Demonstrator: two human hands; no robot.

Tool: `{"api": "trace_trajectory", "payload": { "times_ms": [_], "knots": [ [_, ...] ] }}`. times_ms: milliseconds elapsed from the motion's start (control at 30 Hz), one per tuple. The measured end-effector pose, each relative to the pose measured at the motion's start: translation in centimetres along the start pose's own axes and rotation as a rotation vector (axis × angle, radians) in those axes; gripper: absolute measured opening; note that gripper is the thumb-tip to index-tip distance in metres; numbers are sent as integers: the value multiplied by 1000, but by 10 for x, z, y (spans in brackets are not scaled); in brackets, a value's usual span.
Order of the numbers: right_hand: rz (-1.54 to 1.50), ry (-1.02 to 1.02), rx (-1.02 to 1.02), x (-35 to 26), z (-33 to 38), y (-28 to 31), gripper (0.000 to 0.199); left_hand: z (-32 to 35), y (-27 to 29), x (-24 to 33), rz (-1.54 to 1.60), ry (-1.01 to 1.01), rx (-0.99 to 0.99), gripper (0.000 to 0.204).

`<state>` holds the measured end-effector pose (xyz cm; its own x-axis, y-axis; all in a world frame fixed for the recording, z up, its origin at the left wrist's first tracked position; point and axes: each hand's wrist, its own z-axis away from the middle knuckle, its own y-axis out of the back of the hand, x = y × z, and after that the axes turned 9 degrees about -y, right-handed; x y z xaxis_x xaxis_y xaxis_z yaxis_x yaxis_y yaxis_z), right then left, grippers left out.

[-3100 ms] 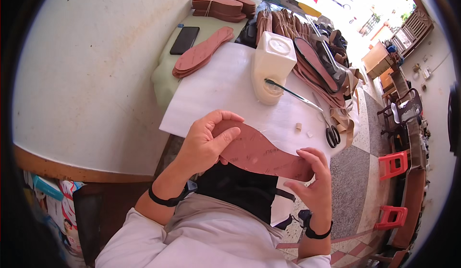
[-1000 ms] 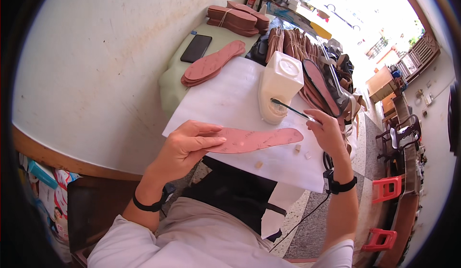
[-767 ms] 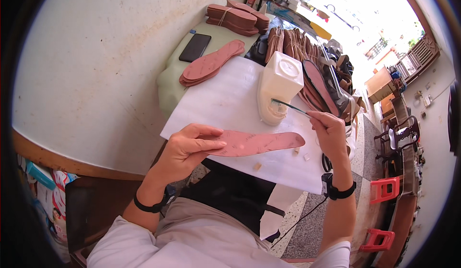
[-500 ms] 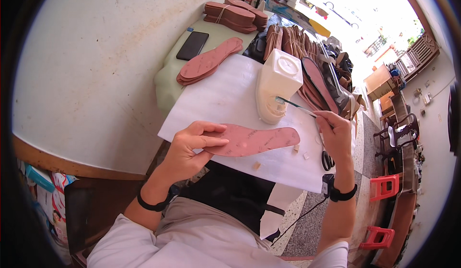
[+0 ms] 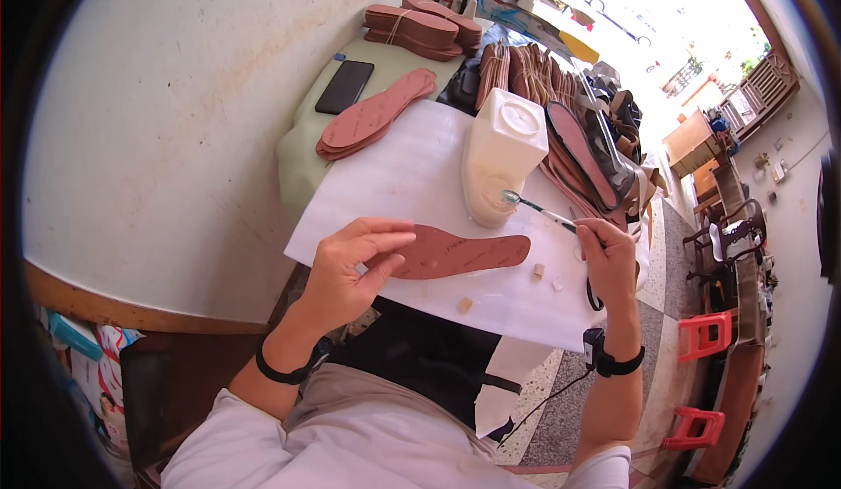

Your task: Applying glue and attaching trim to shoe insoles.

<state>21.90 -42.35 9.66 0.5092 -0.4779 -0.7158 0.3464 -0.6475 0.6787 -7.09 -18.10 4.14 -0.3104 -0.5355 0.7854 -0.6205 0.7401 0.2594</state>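
Note:
My left hand (image 5: 350, 265) grips one end of a reddish-brown insole (image 5: 473, 254) between thumb and fingers, above the front of the white-covered table (image 5: 385, 187). The insole's other end points right. In my right hand (image 5: 608, 251) is a toothbrush (image 5: 547, 214), pinched by its handle. Its bristle head is at the opening of a cream plastic jug (image 5: 504, 147) with a cut-away front, which lies beyond the insole. Black scissor handles (image 5: 595, 295) show partly beside my right wrist.
Loose insoles (image 5: 372, 116) and a dark phone (image 5: 344, 87) lie at the far left. Banded insole bundles (image 5: 412, 31) stand behind them, with more stacks (image 5: 526, 73) beyond the jug. Small scraps (image 5: 465, 305) dot the front. Red stools (image 5: 704, 336) stand on the floor at right.
The toothbrush head has dropped lower at the jug's opening, and my right hand has come down slightly. The insole has tilted and shifted a little left; it now looks darker.

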Motion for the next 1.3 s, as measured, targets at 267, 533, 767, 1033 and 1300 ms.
{"api": "trace_trajectory", "payload": {
  "times_ms": [267,533,767,1033,1300],
  "knots": [
    [-78,2,63,5,9,-8,13,2,-13,-9,200,120,201,57],
    [-170,27,141,7,19,-17,16,9,-13,-12,121,145,186,37],
    [-396,-17,210,-28,84,-22,25,5,-15,-6,64,270,178,18],
    [-353,-33,278,-50,162,-48,27,1,-18,18,207,415,236,16],
    [-226,96,272,-54,173,-64,27,11,-33,26,268,428,216,15]
  ]
}}
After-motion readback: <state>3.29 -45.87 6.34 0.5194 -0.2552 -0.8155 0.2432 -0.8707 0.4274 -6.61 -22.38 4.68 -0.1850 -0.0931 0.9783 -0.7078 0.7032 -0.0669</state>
